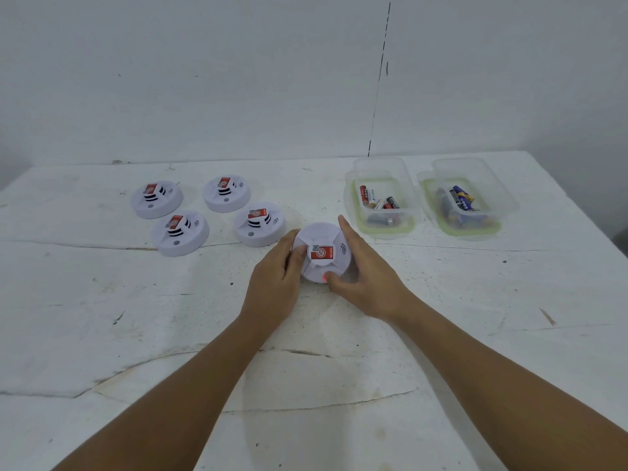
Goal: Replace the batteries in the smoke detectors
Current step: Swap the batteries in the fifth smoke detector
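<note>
Right, both my arms reach forward over the white table [102,317], forearms angling in towards the middle. My left hand [275,280] cups the left side of the smoke detector [323,253], fingers curled against its rim, thumb up by the red sticker on top. My right hand [360,270] wraps the right side, fingers stretched along the far edge, thumb tucked at the near rim where a small red light glows. So both hands are clamped on the one detector, which sits on the table near its centre.

To the left, four more detectors [180,232] sit in a loose cluster; the nearest is just beside my left fingers. To the right, two clear tubs stand side by side: the nearer tub [353,205] holds loose batteries [380,202], the farther tub [503,198] holds more. The table's far edge meets a pale wall [204,79]. Bare surface lies between my forearms and on towards me.
</note>
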`<state>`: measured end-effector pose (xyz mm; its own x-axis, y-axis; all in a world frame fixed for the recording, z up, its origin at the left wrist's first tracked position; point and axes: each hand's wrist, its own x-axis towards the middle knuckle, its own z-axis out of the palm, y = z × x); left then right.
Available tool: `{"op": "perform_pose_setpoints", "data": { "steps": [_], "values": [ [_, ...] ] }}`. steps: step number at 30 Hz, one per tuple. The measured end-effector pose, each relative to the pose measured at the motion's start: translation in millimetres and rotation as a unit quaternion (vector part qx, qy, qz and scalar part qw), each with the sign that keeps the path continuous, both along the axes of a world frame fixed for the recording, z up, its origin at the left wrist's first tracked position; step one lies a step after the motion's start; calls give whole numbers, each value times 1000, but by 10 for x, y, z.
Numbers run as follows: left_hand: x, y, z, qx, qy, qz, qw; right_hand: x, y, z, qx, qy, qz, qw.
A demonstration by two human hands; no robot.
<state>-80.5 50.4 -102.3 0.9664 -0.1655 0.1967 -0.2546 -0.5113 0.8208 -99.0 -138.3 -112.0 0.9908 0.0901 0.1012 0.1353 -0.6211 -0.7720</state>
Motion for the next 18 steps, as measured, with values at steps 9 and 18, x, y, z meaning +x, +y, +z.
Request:
{"op": "perform_pose_setpoints", "data": {
  "steps": [9,18],
  "values": [
    [-16,5,10,-8,-3,-2,1000,-7,3,8,0,4,5,1000],
    [18,9,-31,0,6,-2,1000,-16,0,17,21,28,11,999]
  ]
}}
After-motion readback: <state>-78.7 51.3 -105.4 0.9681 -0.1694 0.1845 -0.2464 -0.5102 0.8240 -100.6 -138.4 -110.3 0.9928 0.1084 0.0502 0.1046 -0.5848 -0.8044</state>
